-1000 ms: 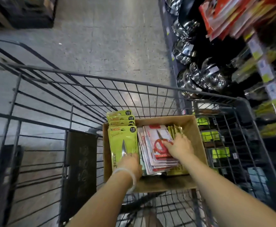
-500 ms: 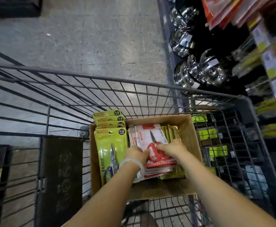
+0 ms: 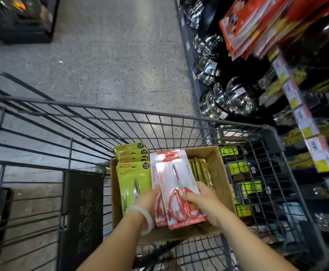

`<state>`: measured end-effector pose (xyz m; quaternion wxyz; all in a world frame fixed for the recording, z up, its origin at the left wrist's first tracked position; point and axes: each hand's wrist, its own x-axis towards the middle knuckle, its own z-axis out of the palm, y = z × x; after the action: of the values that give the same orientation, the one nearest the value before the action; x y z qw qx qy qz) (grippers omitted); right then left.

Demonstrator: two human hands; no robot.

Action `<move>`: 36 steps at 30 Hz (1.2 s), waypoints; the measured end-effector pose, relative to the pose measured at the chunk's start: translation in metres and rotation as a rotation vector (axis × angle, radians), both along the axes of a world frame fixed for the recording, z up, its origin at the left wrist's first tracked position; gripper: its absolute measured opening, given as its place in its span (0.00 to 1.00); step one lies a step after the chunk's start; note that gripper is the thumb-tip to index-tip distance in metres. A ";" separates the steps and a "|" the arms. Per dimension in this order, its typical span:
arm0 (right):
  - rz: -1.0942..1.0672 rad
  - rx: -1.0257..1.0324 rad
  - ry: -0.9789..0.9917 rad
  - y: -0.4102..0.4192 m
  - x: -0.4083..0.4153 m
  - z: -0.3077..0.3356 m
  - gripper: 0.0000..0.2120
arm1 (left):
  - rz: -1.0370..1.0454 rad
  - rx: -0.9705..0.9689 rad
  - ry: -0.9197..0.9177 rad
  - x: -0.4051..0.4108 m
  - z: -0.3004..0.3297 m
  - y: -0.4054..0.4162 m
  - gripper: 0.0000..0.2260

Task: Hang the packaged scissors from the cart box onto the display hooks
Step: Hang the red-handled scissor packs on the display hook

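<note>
A brown cardboard box [image 3: 219, 169] sits in the wire cart [image 3: 140, 114]. A small stack of white-and-red packs of red-handled kitchen scissors [image 3: 174, 178] is raised above the box. My left hand [image 3: 149, 198] grips the stack's left edge; a white bangle circles that wrist. My right hand [image 3: 202, 200] grips its lower right side, thumb across the front. Green scissor packs [image 3: 133, 173] stand in the box's left part. Gold packs [image 3: 200, 169] stand on edge at the right.
Shelving on the right carries steel pots [image 3: 224, 94], red packs on hooks [image 3: 257, 26] and a strip of price labels [image 3: 304, 122]. A dark flat panel [image 3: 81, 212] stands in the cart left of the box. Grey floor [image 3: 111, 55] lies ahead.
Both hands closed on the red scissor packs and lifted them up out of the box. My left hand came over from the green packs. The view tilted slightly.
</note>
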<state>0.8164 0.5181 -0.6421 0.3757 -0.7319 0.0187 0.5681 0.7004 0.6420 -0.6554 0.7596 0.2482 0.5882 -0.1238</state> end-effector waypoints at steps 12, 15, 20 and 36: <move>-0.423 0.118 -0.264 -0.059 -0.076 0.077 0.14 | -0.340 0.422 -0.170 -0.040 0.087 -0.021 0.06; -0.550 0.189 -0.258 -0.086 -0.099 0.094 0.14 | -0.428 0.543 -0.185 -0.047 0.110 -0.036 0.11; -0.853 0.284 -0.429 -0.162 -0.149 0.142 0.14 | -0.585 0.534 -0.473 -0.050 0.167 -0.115 0.12; -1.582 0.135 -0.748 -0.490 -0.380 0.217 0.28 | -1.353 0.263 -0.959 -0.138 0.232 -0.471 0.15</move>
<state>0.4362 0.0281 -0.4255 0.6834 -0.6188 0.3626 -0.1362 0.5620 0.1712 -0.4234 0.6543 0.6597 -0.0647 -0.3640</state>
